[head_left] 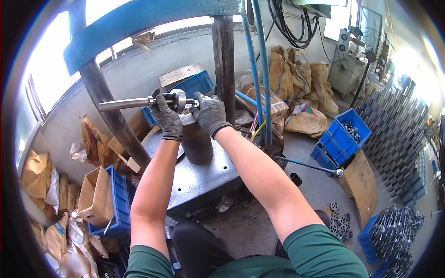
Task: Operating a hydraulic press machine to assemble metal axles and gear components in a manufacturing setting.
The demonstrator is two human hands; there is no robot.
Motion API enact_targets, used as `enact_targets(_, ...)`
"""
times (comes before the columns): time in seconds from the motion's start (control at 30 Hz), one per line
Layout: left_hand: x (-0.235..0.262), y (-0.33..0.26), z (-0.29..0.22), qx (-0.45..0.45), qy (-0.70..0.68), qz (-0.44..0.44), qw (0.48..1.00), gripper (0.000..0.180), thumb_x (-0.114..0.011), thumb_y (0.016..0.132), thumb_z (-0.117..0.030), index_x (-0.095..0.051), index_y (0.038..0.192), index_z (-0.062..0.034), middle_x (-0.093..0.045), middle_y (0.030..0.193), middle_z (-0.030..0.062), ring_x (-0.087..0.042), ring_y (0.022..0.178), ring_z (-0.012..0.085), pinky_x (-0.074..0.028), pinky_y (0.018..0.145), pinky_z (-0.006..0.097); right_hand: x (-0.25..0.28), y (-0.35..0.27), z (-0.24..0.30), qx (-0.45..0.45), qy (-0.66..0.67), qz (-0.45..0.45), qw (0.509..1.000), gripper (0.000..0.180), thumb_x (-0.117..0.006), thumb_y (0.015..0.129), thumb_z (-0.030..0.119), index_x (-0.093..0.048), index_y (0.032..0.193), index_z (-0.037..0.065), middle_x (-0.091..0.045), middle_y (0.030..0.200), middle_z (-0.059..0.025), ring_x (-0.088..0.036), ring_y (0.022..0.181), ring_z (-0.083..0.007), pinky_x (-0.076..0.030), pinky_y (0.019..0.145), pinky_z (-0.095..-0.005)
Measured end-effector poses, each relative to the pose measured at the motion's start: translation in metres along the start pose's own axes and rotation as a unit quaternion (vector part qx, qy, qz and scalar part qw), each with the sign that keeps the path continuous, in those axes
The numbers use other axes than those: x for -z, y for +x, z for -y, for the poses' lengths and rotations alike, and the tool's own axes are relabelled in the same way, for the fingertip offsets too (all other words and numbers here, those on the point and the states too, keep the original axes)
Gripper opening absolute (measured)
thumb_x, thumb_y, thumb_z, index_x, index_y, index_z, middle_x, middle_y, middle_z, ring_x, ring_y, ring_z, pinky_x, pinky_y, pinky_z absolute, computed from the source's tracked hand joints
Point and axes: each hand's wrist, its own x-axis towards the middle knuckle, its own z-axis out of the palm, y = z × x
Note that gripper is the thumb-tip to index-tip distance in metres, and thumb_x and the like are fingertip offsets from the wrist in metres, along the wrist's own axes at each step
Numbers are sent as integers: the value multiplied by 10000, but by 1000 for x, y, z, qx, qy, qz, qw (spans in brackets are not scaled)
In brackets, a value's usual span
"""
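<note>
A long metal shaft (124, 104) with a round silver collar (179, 100) near its right end is held level above the press table. My left hand (168, 121), in a grey glove, is wrapped round it just left of the collar. My right hand (212, 115), also gloved, closes its fingertips at the short forked end (191, 104) right of the collar; the exact grip is partly hidden. Below both hands a dark upright cylinder (197, 147) stands on the metal press table (204, 178).
Two dark steel columns (223, 65) and a blue crossbeam (153, 28) frame the work. A lever with a ball end (339, 173) juts out at right. Blue crates (340, 139) of metal parts, stacked tubes (394, 134), sacks (306, 121) and a cardboard box (96, 197) surround the table.
</note>
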Motion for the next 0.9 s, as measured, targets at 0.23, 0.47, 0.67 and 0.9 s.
enact_targets(0.23,-1,3,-2,44,-8,32,998,335,-655,1051,-278,-607,1284,-42,-633,908,16,-634,853,116,-589,810,291,-5,0,-1,6,-15,-16,1000,370,-731,873,316,-704,1192,130,-751,1022,-111,-679,1019,-344,-521,856,-481)
enact_targets(0.47,-45,14,-15,78,131,80,985,111,-604,1054,-170,-574,1036,-64,-589,761,7,-593,658,114,-534,598,286,17,-11,-30,53,39,3,998,348,-678,925,312,-692,1159,55,-729,1063,-165,-664,1026,-386,-530,913,-502)
enact_targets(0.67,-52,39,-23,136,230,89,960,127,-562,1075,-156,-533,1000,-58,-559,738,10,-570,625,108,-516,559,287,140,-76,-36,222,-30,143,964,177,-674,862,180,-668,977,46,-675,1003,-167,-643,1029,-369,-534,894,-502)
enact_targets(0.9,-71,39,-22,115,289,79,947,148,-538,1085,-158,-546,1033,-20,-573,740,28,-569,630,123,-510,568,317,324,-163,-81,179,-250,340,889,178,-715,815,250,-691,840,76,-675,933,-127,-658,951,-336,-534,835,-485)
